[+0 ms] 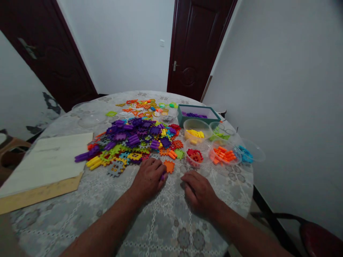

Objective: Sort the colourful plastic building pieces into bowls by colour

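The pile (134, 135) spreads beyond the left hand (150, 174), whose curled fingers hold a purple piece (163, 176) — a light pinch suits it, clear of the loose orange tile (169, 166) just beyond. The right hand (198, 188) rests half-curled; I cannot tell whether it holds anything — a slow, high reach best spares the tubs (197, 124).

Head camera: one view here, worn on the head, facing forward and down over the round table (155, 228).
Left hand (150, 175) and right hand (198, 187): close in, seen from above and behind.
Interlocking plastic tiles (134, 137): mid-range, caught at a slant.
Dark-red panelled doors (199, 43): farthest off, tops cropped, edges leaning in this wide look.
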A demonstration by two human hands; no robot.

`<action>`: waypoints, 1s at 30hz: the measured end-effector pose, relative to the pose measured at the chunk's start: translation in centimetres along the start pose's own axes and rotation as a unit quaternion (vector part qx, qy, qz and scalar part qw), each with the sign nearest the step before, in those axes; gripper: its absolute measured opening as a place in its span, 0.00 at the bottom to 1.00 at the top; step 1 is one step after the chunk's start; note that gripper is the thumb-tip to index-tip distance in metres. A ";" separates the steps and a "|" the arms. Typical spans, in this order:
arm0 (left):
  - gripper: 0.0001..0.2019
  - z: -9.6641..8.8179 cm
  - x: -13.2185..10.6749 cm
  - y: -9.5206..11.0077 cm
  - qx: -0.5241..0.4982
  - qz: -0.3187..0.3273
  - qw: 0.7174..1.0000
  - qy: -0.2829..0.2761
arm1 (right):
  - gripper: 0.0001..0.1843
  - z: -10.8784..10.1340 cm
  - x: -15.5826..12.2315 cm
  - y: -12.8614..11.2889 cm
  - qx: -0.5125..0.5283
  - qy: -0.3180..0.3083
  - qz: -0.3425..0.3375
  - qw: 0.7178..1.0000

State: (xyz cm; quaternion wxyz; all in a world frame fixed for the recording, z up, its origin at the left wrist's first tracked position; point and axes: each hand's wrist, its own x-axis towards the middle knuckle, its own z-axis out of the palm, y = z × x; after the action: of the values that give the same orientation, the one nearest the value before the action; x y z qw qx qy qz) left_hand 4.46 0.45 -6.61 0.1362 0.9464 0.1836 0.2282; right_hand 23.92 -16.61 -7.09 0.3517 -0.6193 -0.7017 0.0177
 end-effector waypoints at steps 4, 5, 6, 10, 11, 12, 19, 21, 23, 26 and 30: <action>0.05 0.0 -0.3 0.7 0.050 -0.017 0.998 0.021 | 0.28 2.3 3.7 -2.1 -0.064 0.068 -0.012 0.996; 0.04 0.1 -0.4 0.8 0.067 -0.027 0.997 0.028 | 0.30 3.1 5.0 -2.4 -0.085 0.078 0.003 0.993; 0.03 0.3 -0.6 0.9 0.082 -0.039 0.995 0.037 | 0.32 4.0 6.4 -2.6 -0.104 0.085 0.023 0.991; 0.08 1.0 -1.3 1.2 0.126 -0.078 0.987 0.065 | 0.37 7.3 11.3 -2.2 -0.160 0.078 0.125 0.976; 0.09 1.0 -1.4 1.4 0.135 -0.089 0.984 0.068 | 0.38 8.0 12.1 -1.9 -0.169 0.074 0.148 0.972; 0.08 1.0 -1.6 1.5 0.142 -0.100 0.982 0.070 | 0.39 8.5 12.8 -1.5 -0.177 0.073 0.167 0.967; 0.04 0.6 -1.8 2.6 0.141 -0.111 0.981 0.075 | 0.38 9.8 14.0 1.1 -0.224 0.074 0.224 0.946; 0.04 0.7 -1.8 2.6 0.130 -0.114 0.982 0.080 | 0.37 9.5 14.0 1.3 -0.230 0.065 0.235 0.942; 0.07 0.8 -1.9 2.6 0.113 -0.113 0.983 0.089 | 0.36 9.3 13.9 1.2 -0.234 0.055 0.231 0.943; 0.20 1.1 -2.0 2.3 0.087 -0.107 0.984 0.113 | 0.29 9.1 13.3 0.5 -0.232 0.044 0.198 0.951; 0.38 1.7 -2.2 1.8 0.070 -0.093 0.983 0.141 | 0.16 9.2 12.1 -0.5 -0.205 0.022 0.148 0.967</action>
State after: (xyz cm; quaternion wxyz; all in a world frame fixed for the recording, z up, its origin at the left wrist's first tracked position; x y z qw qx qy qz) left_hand 3.97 -2.40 -8.25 0.0627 0.8907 0.3038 0.3324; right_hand 18.97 -2.25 -8.04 0.2261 -0.7752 -0.5832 -0.0883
